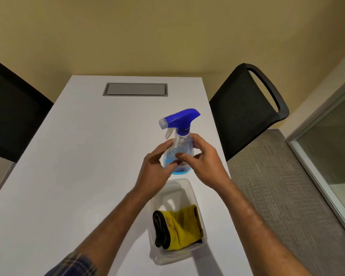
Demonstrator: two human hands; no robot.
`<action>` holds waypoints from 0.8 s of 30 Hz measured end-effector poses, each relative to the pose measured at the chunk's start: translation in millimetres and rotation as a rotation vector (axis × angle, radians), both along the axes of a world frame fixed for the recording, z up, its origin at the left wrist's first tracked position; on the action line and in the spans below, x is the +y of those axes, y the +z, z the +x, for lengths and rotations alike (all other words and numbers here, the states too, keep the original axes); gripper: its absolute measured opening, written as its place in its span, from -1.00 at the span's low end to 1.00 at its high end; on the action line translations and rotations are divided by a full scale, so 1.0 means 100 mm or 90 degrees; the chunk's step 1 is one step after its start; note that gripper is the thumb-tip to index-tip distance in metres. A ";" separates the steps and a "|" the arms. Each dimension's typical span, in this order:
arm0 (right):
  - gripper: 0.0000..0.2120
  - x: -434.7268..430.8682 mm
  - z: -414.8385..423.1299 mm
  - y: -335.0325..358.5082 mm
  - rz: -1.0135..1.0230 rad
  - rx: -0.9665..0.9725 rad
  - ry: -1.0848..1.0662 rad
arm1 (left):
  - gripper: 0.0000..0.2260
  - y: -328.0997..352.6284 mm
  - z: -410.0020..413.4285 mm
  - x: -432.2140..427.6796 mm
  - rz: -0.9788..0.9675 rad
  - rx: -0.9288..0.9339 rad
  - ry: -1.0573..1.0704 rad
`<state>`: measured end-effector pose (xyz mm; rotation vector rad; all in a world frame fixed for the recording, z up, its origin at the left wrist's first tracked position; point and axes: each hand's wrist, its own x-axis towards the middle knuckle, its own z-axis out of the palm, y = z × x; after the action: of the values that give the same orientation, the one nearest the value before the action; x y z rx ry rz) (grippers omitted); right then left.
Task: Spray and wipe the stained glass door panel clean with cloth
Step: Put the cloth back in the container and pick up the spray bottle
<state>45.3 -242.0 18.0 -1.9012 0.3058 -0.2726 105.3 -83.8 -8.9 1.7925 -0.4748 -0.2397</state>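
Note:
A clear spray bottle [179,144] with a blue trigger head and blue liquid is held upright above the white table [72,156]. My left hand [155,170] wraps its left side and my right hand [203,158] grips its right side and front. Nearer to me, a folded yellow and black cloth [179,228] lies in a clear plastic container [177,192]. A glass panel [331,148] in a light frame shows at the right edge.
A black mesh chair [245,112] stands at the table's right side and another dark chair [14,114] at its left. A grey cable hatch [135,89] is set into the far tabletop. Grey carpet [277,186] lies right of the table.

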 end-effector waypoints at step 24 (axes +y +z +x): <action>-0.52 0.36 -0.45 -0.81 0.012 0.150 0.051 | -0.56 -0.74 -0.52 0.29 0.128 0.098 0.036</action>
<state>-0.2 -205.6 -63.4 -1.9238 0.3873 0.0078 53.7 -54.9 -83.0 1.9634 -0.2980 -0.3942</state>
